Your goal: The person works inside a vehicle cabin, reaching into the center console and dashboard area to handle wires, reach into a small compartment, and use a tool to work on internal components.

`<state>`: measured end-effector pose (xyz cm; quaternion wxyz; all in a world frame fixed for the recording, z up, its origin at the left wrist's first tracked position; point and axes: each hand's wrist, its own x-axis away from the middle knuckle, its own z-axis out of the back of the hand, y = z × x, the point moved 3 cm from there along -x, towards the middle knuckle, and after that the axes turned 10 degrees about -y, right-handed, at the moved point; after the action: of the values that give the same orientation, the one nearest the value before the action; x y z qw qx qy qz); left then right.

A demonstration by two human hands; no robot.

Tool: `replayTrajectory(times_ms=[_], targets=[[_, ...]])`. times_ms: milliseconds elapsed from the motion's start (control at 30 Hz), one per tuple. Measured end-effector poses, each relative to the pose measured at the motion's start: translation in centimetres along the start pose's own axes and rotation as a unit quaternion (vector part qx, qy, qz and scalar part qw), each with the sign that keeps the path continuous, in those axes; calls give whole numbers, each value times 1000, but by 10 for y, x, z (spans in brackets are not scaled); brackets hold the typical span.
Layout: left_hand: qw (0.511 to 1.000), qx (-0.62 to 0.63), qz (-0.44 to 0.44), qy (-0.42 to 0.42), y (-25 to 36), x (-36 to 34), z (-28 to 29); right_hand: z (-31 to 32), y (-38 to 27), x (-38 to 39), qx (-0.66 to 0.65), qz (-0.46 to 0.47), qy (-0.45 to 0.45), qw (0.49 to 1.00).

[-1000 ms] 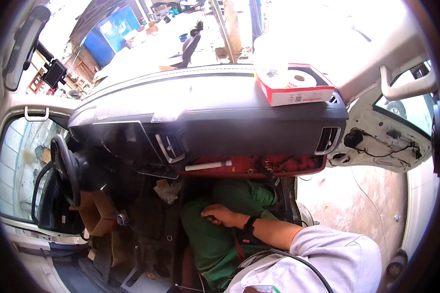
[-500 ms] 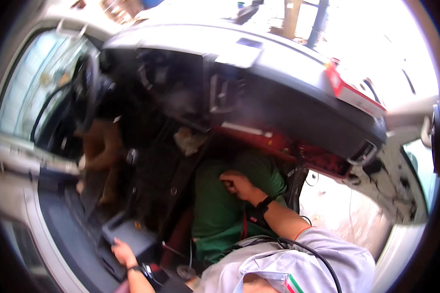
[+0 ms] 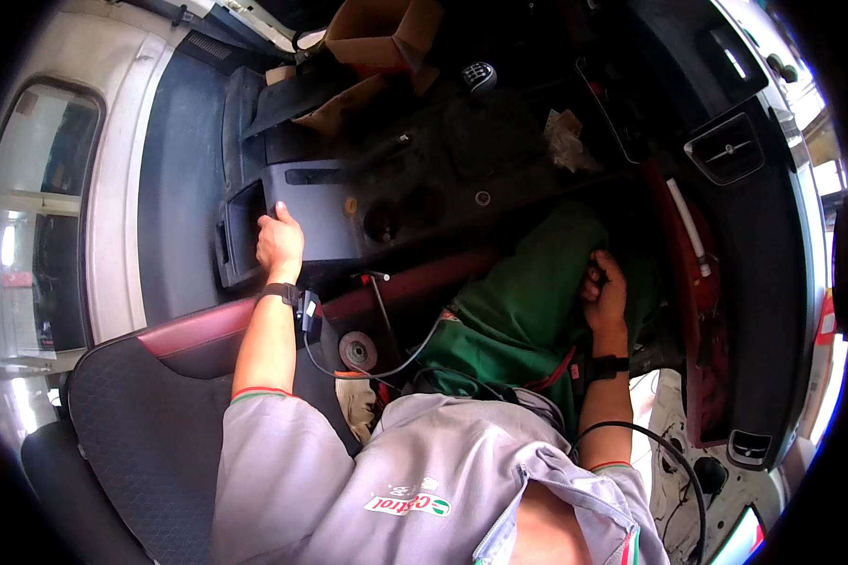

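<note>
At the far left, a dark seat (image 3: 151, 443) with maroon trim runs beneath the left forearm; beyond it, the left hand (image 3: 281, 245) lies on a grey console (image 3: 325, 231), at the edge between its open compartment and the flat panel to the right; the console is thus directly under the hand, touching it; the fingers bend toward the compartment and the thumb points away from the body, the hand fairly narrow, though I cannot tell whether it grips the edge; the left forearm stretches nearly straight out from the sleeve, a dark band (image 3: 280, 293) round its wrist and a small device (image 3: 308, 311) beside that.

Farther right, a cardboard box (image 3: 372, 47) stands beyond the console; a round disc (image 3: 357, 350) and a T-shaped tool (image 3: 378, 294) are near the seat edge; a coloured printed patch (image 3: 407, 506) with lettering sits on the grey shirt (image 3: 301, 480); the gear knob (image 3: 479, 77) bears a pale line pattern; a crumpled plastic bag (image 3: 567, 141) lies past it.

The right hand (image 3: 605, 284) rests on green trousers (image 3: 518, 292), well apart from the console; its fingers are loosely curled, and I cannot tell whether they enclose anything; its forearm is drawn in close, banded at the wrist; rightmost, a white tube (image 3: 690, 226) lies on a red tray (image 3: 702, 367).
</note>
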<state>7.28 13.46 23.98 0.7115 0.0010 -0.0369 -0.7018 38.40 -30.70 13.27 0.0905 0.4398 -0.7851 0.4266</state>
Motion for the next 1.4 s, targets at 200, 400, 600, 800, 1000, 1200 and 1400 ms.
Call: replayTrajectory(times_ms=[200, 400, 600, 800, 1000, 1200, 1400], targets=[[1000, -1, 9, -18, 4, 2, 7, -2, 0, 0, 29, 0, 0, 1000], [1000, -11, 18, -4, 0, -3, 0, -2, 0, -2, 21, 5, -1, 1000], [1000, -10, 20, 0, 3, 2, 0, 3, 2, -4, 11, 16, -14, 1000], [1000, -14, 22, 13, 4, 6, 1, -2, 0, -1, 14, 8, -14, 1000], [999, -11, 14, 34, 4, 4, -4, 5, 1, -3, 7, 2, 3, 1000], [999, -17, 22, 30, -3, 2, -3, -5, 4, -1, 17, 2, 20, 1000], [999, -25, 30, 28, 7, -4, 2, -1, 4, -2, 3, 18, -5, 1000]])
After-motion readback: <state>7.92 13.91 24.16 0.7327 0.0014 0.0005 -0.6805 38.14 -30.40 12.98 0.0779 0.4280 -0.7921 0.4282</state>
